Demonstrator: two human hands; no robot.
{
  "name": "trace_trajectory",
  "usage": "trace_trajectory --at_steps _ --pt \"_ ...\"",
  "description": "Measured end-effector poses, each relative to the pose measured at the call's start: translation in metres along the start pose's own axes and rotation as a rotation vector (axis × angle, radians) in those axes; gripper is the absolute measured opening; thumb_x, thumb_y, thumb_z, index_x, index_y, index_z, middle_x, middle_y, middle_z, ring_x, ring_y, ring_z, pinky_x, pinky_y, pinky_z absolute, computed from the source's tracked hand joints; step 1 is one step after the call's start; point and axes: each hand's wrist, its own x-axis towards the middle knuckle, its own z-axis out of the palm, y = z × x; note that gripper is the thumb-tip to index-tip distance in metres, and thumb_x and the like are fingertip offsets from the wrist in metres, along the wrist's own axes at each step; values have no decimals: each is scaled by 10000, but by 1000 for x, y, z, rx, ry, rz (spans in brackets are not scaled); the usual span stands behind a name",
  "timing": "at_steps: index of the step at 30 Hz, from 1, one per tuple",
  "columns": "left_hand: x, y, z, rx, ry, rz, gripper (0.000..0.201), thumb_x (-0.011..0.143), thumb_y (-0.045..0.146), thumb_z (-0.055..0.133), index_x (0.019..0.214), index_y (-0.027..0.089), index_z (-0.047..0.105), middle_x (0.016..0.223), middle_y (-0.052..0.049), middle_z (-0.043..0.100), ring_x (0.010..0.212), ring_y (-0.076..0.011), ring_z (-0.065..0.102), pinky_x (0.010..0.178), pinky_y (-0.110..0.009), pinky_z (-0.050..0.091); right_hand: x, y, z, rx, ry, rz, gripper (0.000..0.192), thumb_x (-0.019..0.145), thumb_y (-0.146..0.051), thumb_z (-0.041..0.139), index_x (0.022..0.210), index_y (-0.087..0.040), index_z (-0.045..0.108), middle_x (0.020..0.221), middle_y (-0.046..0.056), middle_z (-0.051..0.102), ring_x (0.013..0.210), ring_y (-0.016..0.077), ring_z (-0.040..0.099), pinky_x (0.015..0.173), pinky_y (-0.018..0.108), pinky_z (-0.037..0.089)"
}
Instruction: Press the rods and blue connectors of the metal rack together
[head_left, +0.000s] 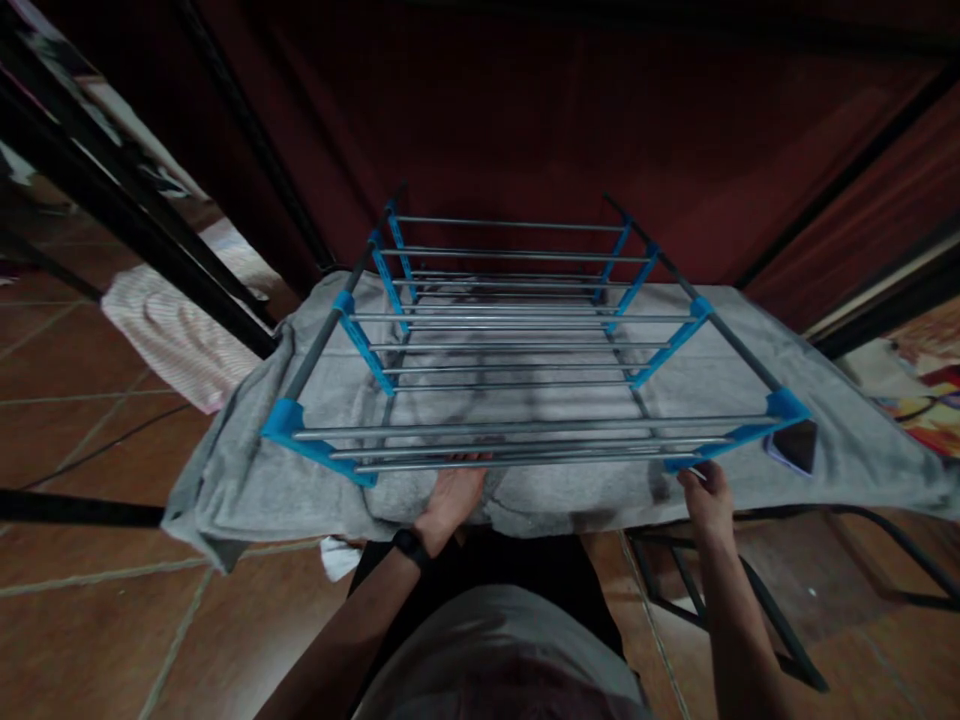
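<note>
A rack (517, 340) of grey metal rods and blue plastic connectors stands on a surface draped with a grey cloth (225, 470). The cloth hangs over the near edge and both sides, so the surface beneath cannot be identified; it appears to serve as padding under the rack's feet. The rack has several tiers of parallel rods, one above the other, and its nearest tier projects toward the person, which puts the front rods within easy reach of both hands.

The left hand (450, 500) lies under the middle of the front rods, palm toward the cloth, fingers pointing forward and partly hidden by the rods. The fingers look loosely extended rather than clenched; whether they grip a rod or only rest on the cloth cannot be told. A dark band (409, 545) sits on that wrist.

The right hand (705, 495) is at the front right corner, just beneath the blue connector (784, 408). Its fingers are curled narrow at the rod ends, seemingly pinching or steadying the frame there, though the contact point is too small to confirm.

A dark phone (795, 445) lies on the cloth just beside that corner. A striped cloth (172, 330) lies on the tiled floor (82, 640) at the left, well apart from the rack.
</note>
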Motion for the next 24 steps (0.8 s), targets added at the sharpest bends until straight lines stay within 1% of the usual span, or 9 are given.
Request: trace_trajectory --at_steps 4,7,11,14,18,20,22,24 --pt "6 -8 15 -19 50 2 379 866 59 406 1123 194 650 1168 -115 686 1170 -259 605 1059 -448 437 0 -3 2 -19 -5 21 456 660 -457 643 1030 -200 575 973 61 649 898 224 632 900 432 472" --pt "6 -17 21 -17 61 0 377 873 77 397 1126 192 653 1162 -119 679 1211 -273 578 1095 -480 404 -2 -8 0 -24 -11 19 466 656 -459 645 1034 -195 580 1009 79 654 914 232 634 890 420 476" --pt "2 -27 20 -9 82 -4 467 868 53 356 1167 243 660 1156 -115 675 1257 -270 543 1124 -476 366 -6 -16 -1 -71 -8 26 482 661 -467 627 1055 -192 585 1027 95 658 934 249 633 899 432 472" --pt "1 -31 20 -6 92 -4 483 871 56 353 1179 263 662 1175 -116 668 1270 -271 529 1118 -476 369 -6 -19 -1 -92 -22 14 497 667 -478 620 1071 -191 588 1040 107 659 930 254 639 900 437 475" --pt "-1 -31 20 3 108 -8 470 873 64 344 1200 218 645 1181 -129 664 1248 -281 542 1092 -482 392 -4 -17 -1 -69 -50 13 517 675 -480 619 1103 -192 582 1074 112 650 941 252 638 909 437 471" --pt "-8 -30 19 7 136 -22 443 890 84 348 1216 191 629 1173 -129 668 1215 -276 563 1063 -471 418 -7 -17 -4 -71 -48 15 563 679 -487 629 1152 -188 561 1109 117 636 922 245 635 892 434 477" --pt "-24 -28 16 16 174 -43 398 922 130 370 1235 176 611 1171 -127 669 1177 -265 581 1031 -454 443 -16 -21 -8 -121 19 -7 579 704 -503 633 1174 -176 548 1102 118 626 881 237 627 860 428 483" --pt "-47 -27 9 21 218 -46 351 945 174 401 1226 180 612 1170 -122 668 1137 -253 592 1000 -432 457 -35 -31 -11 -200 154 -79 511 766 -515 603 1134 -164 564 1017 105 628 839 233 611 829 421 482"
